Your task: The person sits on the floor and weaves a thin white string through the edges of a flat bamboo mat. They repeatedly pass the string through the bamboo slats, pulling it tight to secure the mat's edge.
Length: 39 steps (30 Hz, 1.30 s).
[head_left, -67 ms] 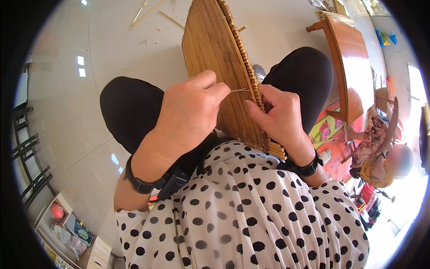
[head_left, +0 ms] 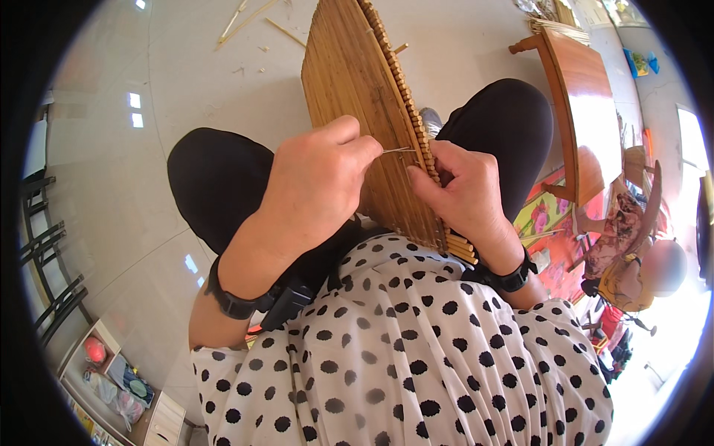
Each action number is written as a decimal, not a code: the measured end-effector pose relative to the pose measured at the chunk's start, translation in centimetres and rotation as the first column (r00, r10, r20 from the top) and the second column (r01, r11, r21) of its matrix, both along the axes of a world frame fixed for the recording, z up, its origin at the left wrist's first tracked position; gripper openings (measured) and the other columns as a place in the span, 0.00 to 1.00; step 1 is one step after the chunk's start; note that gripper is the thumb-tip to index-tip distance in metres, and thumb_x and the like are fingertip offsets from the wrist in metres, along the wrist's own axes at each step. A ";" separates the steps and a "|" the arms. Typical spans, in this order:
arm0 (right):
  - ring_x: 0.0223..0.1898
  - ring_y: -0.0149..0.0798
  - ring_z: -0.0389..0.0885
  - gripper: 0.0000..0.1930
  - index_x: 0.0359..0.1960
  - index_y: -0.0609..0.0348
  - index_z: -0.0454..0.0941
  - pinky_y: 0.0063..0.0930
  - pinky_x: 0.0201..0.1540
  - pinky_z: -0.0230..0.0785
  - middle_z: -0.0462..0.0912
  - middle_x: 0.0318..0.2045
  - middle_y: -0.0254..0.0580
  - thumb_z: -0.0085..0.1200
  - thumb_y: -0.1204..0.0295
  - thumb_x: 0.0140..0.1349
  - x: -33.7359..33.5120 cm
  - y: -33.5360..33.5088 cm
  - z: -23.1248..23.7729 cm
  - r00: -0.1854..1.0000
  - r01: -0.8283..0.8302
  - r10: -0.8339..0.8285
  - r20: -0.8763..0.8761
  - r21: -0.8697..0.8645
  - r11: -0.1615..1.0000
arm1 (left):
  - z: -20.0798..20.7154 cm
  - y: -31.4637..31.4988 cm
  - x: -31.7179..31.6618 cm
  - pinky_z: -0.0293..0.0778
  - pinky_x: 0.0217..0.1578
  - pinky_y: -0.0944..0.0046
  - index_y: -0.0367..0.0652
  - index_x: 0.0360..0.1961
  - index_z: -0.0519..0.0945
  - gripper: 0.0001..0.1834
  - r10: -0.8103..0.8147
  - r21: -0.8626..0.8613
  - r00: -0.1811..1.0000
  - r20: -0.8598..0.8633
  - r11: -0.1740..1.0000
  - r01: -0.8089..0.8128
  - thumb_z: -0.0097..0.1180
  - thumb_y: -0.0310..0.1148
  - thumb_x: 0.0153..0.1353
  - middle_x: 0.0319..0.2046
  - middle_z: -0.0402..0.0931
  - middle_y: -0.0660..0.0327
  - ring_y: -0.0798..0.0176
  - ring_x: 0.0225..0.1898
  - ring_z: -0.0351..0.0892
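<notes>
Tiled floor (head_left: 186, 104), pale and glossy, underlies the scene. Item inspected: one panel (head_left: 357, 89) of joined brown rods, set between the knees (head_left: 219, 178), near end at the lap, far end reaching the upper border. Long axis runs from near right to far left; cut rod ends (head_left: 401, 80) line its right edge. One thin strand (head_left: 396, 150) crosses the face beside that edge, roughly athwart the axis.

Left grip (head_left: 320, 171): thumb and finger pinched on the strand, over the face, the right edge lying to its right. Right grip (head_left: 468, 182): thumb on the face, fingers about the right edge, apparently grasping the panel; some fingertips are hidden. Of the two, the right grip is nearer the edge, touching it; the left stands apart, the strand bridging the gap.

Surroundings: spotted top (head_left: 409, 357), near; loose sticks (head_left: 245, 22) on the floor, far left; wooden table (head_left: 587, 97), far right; another person (head_left: 625, 279), right; cabinet (head_left: 162, 424), near left.
</notes>
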State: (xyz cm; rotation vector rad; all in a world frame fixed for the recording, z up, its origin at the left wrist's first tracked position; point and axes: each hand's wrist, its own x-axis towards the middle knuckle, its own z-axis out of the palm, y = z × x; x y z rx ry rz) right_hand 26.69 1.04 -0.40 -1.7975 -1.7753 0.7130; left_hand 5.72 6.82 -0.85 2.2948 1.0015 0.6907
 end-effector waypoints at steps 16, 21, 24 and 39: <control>0.20 0.29 0.76 0.16 0.42 0.68 0.85 0.22 0.24 0.68 0.80 0.27 0.42 0.69 0.73 0.53 -0.2 0.7 -1.6 0.937 -0.039 0.039 -0.347 0.007 0.999 | 1.7 0.9 -1.3 0.70 0.25 0.62 0.40 0.35 0.81 0.03 -0.030 -0.153 0.991 -0.133 0.988 0.009 0.62 0.24 0.60 0.25 0.79 0.56 0.55 0.23 0.77; 0.21 0.26 0.76 0.15 0.42 0.69 0.85 0.21 0.25 0.68 0.80 0.27 0.39 0.68 0.74 0.54 -0.3 0.6 -2.0 0.903 -0.022 0.018 -0.430 -0.005 1.000 | 2.2 1.3 -1.5 0.72 0.26 0.52 0.44 0.32 0.78 0.03 -0.069 -0.228 0.976 -0.206 0.974 0.021 0.60 0.30 0.62 0.24 0.80 0.54 0.47 0.26 0.79; 0.21 0.26 0.76 0.15 0.42 0.69 0.85 0.20 0.25 0.68 0.80 0.27 0.39 0.68 0.75 0.54 -0.3 0.7 -2.0 0.905 -0.029 0.025 -0.425 -0.001 1.000 | 1.8 1.1 -1.4 0.72 0.26 0.51 0.44 0.33 0.78 0.03 -0.051 -0.223 0.987 -0.154 0.975 0.015 0.60 0.30 0.62 0.24 0.80 0.54 0.46 0.26 0.79; 0.21 0.27 0.77 0.14 0.40 0.71 0.84 0.21 0.25 0.68 0.80 0.27 0.41 0.68 0.75 0.53 -0.1 0.7 -2.2 0.904 -0.008 0.016 -0.427 0.020 1.000 | 9.2 -2.9 -14.1 0.66 0.37 0.65 0.38 0.38 0.78 0.05 0.227 -0.135 0.337 0.914 0.952 -0.276 0.50 0.23 0.68 0.30 0.69 0.59 0.62 0.35 0.68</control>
